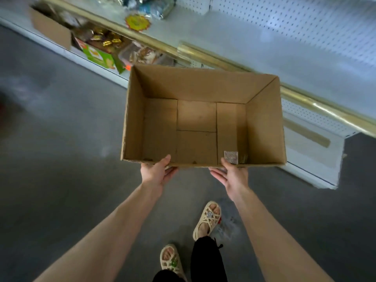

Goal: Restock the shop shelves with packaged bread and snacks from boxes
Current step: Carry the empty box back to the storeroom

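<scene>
A grey concrete floor [61, 139] is running alongside a white pegboard shelf unit [254, 47] edged with gold strips. Nearest, the person's sandalled feet [207, 218] are standing on that floor. Just ahead, the left hand [157, 171] and the right hand [232, 176] are each pinching the near wall of a cardboard box [203, 86], thumb over the rim and fingers beneath, seemingly carrying it off the floor. The box is lying open and holding only a small scrap [231, 157] in its near right corner. Beyond it, packaged bread and snacks [140, 54] are sitting on the lower shelf, beside a green carton [99, 55] and a second box [50, 29]. This box looks emptied, so the step is probably clearing it away. The next move calls for setting it down clear of the shelf edge and fetching a full one.
</scene>
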Tool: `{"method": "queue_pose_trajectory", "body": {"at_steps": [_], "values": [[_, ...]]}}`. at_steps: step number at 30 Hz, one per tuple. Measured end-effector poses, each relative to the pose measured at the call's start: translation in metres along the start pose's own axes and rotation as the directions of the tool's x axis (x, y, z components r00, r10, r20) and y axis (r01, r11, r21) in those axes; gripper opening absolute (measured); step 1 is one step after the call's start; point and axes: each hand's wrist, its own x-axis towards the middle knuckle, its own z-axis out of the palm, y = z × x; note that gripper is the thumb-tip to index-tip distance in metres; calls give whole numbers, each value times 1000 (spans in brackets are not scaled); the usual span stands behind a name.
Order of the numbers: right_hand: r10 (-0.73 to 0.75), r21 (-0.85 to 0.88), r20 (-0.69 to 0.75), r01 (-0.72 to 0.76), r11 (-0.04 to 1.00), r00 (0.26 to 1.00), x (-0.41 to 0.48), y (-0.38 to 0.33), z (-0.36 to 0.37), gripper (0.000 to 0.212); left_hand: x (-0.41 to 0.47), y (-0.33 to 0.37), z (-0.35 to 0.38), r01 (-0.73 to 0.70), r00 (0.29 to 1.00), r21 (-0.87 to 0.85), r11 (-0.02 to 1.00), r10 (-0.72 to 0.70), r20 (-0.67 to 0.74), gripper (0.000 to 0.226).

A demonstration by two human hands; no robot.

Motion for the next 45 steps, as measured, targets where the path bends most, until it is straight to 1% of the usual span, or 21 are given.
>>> {"method": "queue_pose_trajectory", "body": {"at_steps": [3,7,9,12,13,14,15,16,19,23,26,27,31,33,34,36,38,41,43,45], "values": [[-19,-100,60,25,995,998,-39,-13,46,68,-33,45,-28,-37,999,-110,993,33,-34,50],[-85,-224,154,119,967,984,-79,-30,108,60,-65,101,-57,-99,994,-230,968,85,-70,48],[-93,-239,205,142,961,974,-97,-37,138,64,-74,125,-70,-133,990,-280,951,115,-81,47],[-71,-267,303,157,951,950,-115,-45,184,71,-85,163,-87,-198,977,-331,923,159,-140,43],[-69,-280,351,175,944,934,-122,-50,208,72,-86,180,-93,-228,970,-347,910,184,-157,41],[-73,-274,361,181,945,930,-122,-50,212,72,-86,182,-93,-234,968,-342,910,187,-166,41],[-45,-299,412,182,937,910,-125,-53,239,72,-88,201,-101,-271,957,-364,891,208,-201,42],[-34,-318,439,190,929,898,-123,-55,251,71,-84,209,-104,-285,952,-375,882,213,-222,43],[7,-374,529,226,900,849,-124,-63,302,66,-78,242,-113,-320,930,-418,850,198,-310,48],[81,-446,617,264,855,782,-123,-64,374,66,-71,283,-126,-391,879,-463,795,174,-444,46],[154,-501,663,281,818,733,-129,-54,423,59,-70,307,-144,-445,836,-487,752,154,-527,48],[154,-500,675,294,814,722,-131,-50,435,56,-71,313,-148,-455,825,-488,745,147,-546,48],[230,-550,719,335,765,656,-147,-23,507,50,-69,352,-183,-547,748,-492,678,132,-650,52],[246,-565,724,351,746,644,-154,-16,530,48,-68,365,-195,-537,750,-506,675,109,-652,56],[300,-597,724,345,725,622,-160,-2,559,49,-62,382,-214,-558,734,-511,654,100,-672,57],[321,-618,719,357,700,616,-167,9,586,50,-53,397,-232,-567,722,-514,644,88,-686,58],[368,-638,720,350,686,589,-175,32,630,50,-34,423,-263,-603,692,-509,614,85,-717,59],[383,-637,729,357,683,567,-184,60,690,41,-8,464,-305,-625,672,-511,590,74,-737,58],[401,-657,719,367,659,567,-193,79,736,33,9,498,-335,-629,661,-518,580,47,-749,55],[412,-664,719,376,647,560,-200,94,775,31,23,525,-360,-636,659,-527,563,41,-751,54]]}}
